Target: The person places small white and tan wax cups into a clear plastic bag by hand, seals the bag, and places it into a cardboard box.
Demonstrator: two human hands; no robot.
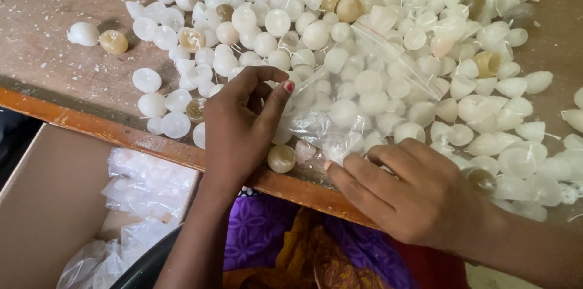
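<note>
- The wooden table (48, 3) is carrying a wide heap of small white dome-shaped pieces (340, 34), with a few yellowish pieces (113, 41) mixed in; the heap is lying ahead of both my hands and is spreading to the right.
- A cardboard box (48, 204) is standing below the table edge on my left, and filled clear packets (146, 182) are lying inside it.
- The clear plastic bag (352, 100) is lying flat on the heap between my hands, its long axis running from near me up and to the right (its far end is hard to see).
- My right hand (419, 195) is pressing the bag's near end with the fingers together.
- My left hand (243, 125) is pinching the bag's left edge between thumb and forefinger.
- One yellowish piece (281, 158) is sitting at the table edge, just beside both hands.
</note>
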